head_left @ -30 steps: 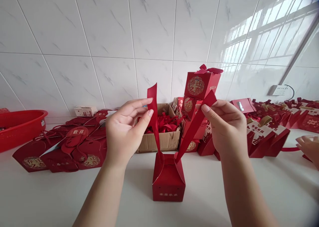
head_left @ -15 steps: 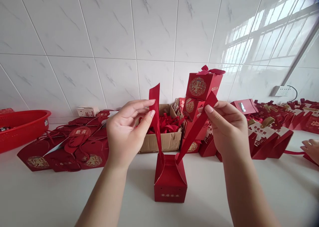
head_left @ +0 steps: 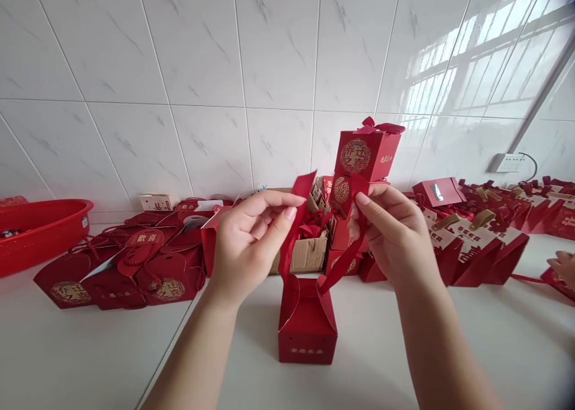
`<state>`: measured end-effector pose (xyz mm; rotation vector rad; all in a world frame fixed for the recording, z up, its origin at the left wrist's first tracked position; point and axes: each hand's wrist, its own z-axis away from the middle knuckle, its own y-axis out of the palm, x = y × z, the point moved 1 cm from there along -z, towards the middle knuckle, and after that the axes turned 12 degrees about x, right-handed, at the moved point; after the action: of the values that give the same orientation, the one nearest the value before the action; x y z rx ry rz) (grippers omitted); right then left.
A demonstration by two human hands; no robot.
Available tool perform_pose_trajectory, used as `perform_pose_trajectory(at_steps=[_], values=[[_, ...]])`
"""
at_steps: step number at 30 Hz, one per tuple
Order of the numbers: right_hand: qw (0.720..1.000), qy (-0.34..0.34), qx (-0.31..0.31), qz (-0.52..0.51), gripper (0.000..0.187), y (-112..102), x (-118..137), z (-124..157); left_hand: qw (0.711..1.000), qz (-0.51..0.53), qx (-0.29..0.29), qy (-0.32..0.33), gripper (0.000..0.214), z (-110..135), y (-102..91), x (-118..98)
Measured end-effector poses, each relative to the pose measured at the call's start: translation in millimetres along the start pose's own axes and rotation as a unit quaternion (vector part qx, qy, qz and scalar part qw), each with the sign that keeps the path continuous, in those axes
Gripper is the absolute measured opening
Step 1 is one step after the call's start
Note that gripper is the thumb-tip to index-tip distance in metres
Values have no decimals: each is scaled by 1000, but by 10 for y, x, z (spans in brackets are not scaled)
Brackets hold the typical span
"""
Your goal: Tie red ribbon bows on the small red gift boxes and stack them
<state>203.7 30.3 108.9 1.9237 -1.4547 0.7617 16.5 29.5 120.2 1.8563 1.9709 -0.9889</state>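
Note:
A small red gift box (head_left: pixel 307 332) with pale lettering stands upright on the white table in front of me. From its top a red ribbon (head_left: pixel 344 260) rises in two ends, one to each side. My left hand (head_left: pixel 256 236) pinches the left end between thumb and fingers, its tip poking up above them. My right hand (head_left: pixel 395 230) pinches the right end near its tip. Both ends hang slightly slack, and the hands are apart above the box. No knot shows between them.
Behind stands a cardboard carton (head_left: pixel 309 254) of red ribbons beside stacked red boxes (head_left: pixel 368 155). More red boxes (head_left: pixel 121 272) lie left, near a red basin (head_left: pixel 40 233). Triangular boxes (head_left: pixel 487 251) line the right. Another person's hand (head_left: pixel 563 266) shows at the right edge.
Both hands have come closer together, the left moving right and the right moving left. The ribbon ends, taut before, now sag a little. The box has stayed in place.

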Motion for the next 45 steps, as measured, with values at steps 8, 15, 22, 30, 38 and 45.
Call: perform_pose_trajectory(at_steps=[8, 15, 22, 30, 38, 45], values=[[991, 77, 106, 22, 12, 103, -36, 29, 991, 38, 128, -28, 19, 37, 108, -27], [981, 94, 164, 38, 13, 128, -13, 57, 990, 57, 114, -55, 31, 11, 124, -12], [978, 91, 172, 73, 18, 157, 23, 67, 991, 40, 97, -83, 16, -29, 100, 15], [977, 110, 179, 36, 26, 190, -11, 71, 994, 62, 63, -71, 16, -33, 126, 44], [978, 98, 177, -38, 20, 158, -83, 16, 999, -7, 37, -23, 8, -8, 118, 50], [980, 102, 170, -20, 19, 130, -145, -2, 980, 86, 141, -109, 14, -49, 47, 14]])
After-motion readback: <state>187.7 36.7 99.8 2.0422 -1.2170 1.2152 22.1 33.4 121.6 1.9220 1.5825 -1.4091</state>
